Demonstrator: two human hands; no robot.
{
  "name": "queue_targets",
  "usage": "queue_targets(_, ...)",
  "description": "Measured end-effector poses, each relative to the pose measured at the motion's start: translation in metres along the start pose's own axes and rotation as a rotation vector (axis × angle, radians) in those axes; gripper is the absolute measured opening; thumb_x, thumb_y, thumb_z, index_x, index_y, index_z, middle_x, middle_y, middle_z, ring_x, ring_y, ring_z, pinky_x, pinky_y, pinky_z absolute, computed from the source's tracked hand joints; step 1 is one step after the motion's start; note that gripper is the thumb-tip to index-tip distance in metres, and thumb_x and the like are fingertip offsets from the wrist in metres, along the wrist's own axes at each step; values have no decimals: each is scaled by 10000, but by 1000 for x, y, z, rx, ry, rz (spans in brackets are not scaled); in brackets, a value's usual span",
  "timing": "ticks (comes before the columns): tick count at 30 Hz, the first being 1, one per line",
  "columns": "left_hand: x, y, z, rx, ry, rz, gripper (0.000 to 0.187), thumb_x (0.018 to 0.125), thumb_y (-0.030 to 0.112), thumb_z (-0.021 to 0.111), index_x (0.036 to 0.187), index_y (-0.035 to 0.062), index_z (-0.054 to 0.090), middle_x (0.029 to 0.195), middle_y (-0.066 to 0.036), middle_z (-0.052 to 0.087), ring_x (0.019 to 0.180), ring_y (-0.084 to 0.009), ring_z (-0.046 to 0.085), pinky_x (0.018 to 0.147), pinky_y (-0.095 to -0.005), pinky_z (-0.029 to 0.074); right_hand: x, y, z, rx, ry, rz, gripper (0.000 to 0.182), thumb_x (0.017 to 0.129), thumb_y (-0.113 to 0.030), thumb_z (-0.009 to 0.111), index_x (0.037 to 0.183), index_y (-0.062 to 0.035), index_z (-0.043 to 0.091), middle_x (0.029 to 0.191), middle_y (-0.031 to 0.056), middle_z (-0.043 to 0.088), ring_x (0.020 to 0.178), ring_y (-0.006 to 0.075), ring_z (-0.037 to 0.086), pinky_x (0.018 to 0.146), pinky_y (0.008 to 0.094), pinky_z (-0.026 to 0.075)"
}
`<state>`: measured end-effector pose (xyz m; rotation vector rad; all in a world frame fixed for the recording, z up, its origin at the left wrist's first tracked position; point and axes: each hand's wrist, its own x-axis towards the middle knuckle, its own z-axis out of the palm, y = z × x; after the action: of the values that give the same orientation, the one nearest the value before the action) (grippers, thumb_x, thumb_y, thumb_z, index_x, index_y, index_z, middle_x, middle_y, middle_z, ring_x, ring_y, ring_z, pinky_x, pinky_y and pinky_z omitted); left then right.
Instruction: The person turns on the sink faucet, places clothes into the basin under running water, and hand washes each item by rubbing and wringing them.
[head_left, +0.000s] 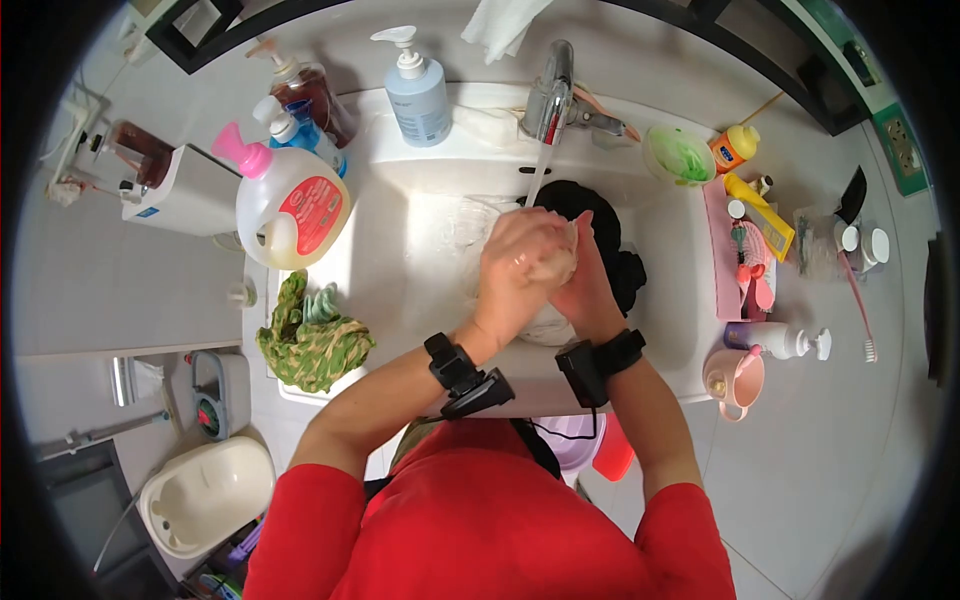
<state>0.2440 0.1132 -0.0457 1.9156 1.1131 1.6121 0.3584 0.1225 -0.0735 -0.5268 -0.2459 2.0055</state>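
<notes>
Under the running faucet [552,105], my left hand [512,262] and my right hand [590,285] are pressed together over the sink [400,260]. Closed between them is a small pale, wet cloth [555,262], mostly hidden by the fingers. The stream of water falls just behind my knuckles. A black cloth [625,275] lies in the basin behind and beside my right hand. Some white cloth [547,328] shows in the basin below my wrists. Both wrists wear black strapped devices.
A green patterned cloth [315,345] rests on the sink's left rim. Pump bottles, including a blue one [418,100] and a pink-topped one [295,210], stand at the back left. At the right are a green bowl [680,155], a pink tray [722,250] and a pink mug [733,383].
</notes>
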Motion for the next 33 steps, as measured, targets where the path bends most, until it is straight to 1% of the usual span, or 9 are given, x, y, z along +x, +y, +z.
queue_targets(1, 0, 3, -1, 50, -52, 132, 193, 600, 11, 663, 774, 56, 591, 934, -90, 605, 947, -296, 546, 807, -354, 453, -2, -5, 0, 5, -1, 0, 442, 906, -499, 369, 975, -96, 537, 965, 0, 572, 930, 122, 557, 809, 293, 454)
queue_targets(6, -7, 16, 1, 7, -173, 386, 205, 575, 25, 663, 750, 99, 586, 928, -60, 601, 948, -290, 545, 813, -397, 454, -5, -31, -13, 15, -388, 370, 437, 906, -500, 380, 905, -94, 543, 855, 16, 575, 794, 114, 551, 722, 263, 457)
queue_targets(7, -10, 17, 2, -10, -200, 458, 210, 573, 29, 668, 748, 114, 587, 933, -45, 597, 948, -282, 545, 813, -409, 453, -7, -33, -13, 20, -386, 375, 437, 906, -500, 380, 905, -94, 543, 855, 16, 575, 794, 114, 551, 722, 263, 457)
queue_targets(9, -13, 22, 1, -16, -253, 522, 211, 568, 47, 670, 747, 122, 587, 942, -34, 590, 951, -278, 542, 829, -415, 443, -12, -40, 0, -447, -30, 352, 409, 909, -460, 422, 896, -72, 551, 821, 26, 572, 717, 110, 533, 662, 252, 459)
queue_targets(16, -32, 14, 2, 82, -587, 803, 103, 615, 196, 581, 695, 133, 563, 908, -16, 566, 979, -271, 512, 881, -410, 385, -9, -49, 14, -926, -122, 544, 305, 873, -285, 522, 696, -38, 543, 701, 14, 548, 645, 89, 503, 605, 231, 426)
queue_targets(18, -41, 2, 5, 116, -629, 868, 108, 617, 220, 562, 681, 134, 563, 873, -14, 554, 964, -271, 506, 868, -404, 385, -7, -44, 8, -1137, -128, 459, 241, 822, -199, 581, 645, -39, 543, 634, 3, 531, 596, 79, 486, 558, 222, 408)
queue_targets(24, -48, -9, 15, 218, -825, 954, 131, 602, 265, 532, 624, 143, 575, 781, -8, 515, 923, -266, 485, 848, -382, 373, -6, -36, -14, -1166, -61, 437, 187, 747, -83, 595, 579, -45, 520, 576, -19, 512, 526, 47, 430, 479, 208, 361)
queue_targets(30, -57, -14, 22, 371, -924, 1035, 113, 612, 259, 539, 613, 154, 579, 815, -6, 519, 941, -245, 480, 871, -353, 372, -13, -23, -20, -1522, -23, 136, 238, 720, -96, 586, 530, -54, 449, 519, -41, 448, 470, 47, 380, 406, 237, 315)
queue_targets(33, -49, -8, 8, 383, -938, 921, 115, 621, 241, 549, 683, 152, 589, 864, -13, 525, 954, -237, 481, 877, -344, 377, -13, -24, -23, -1317, 47, 89, 244, 759, -136, 584, 553, -55, 481, 531, -37, 471, 493, 41, 395, 426, 238, 336)
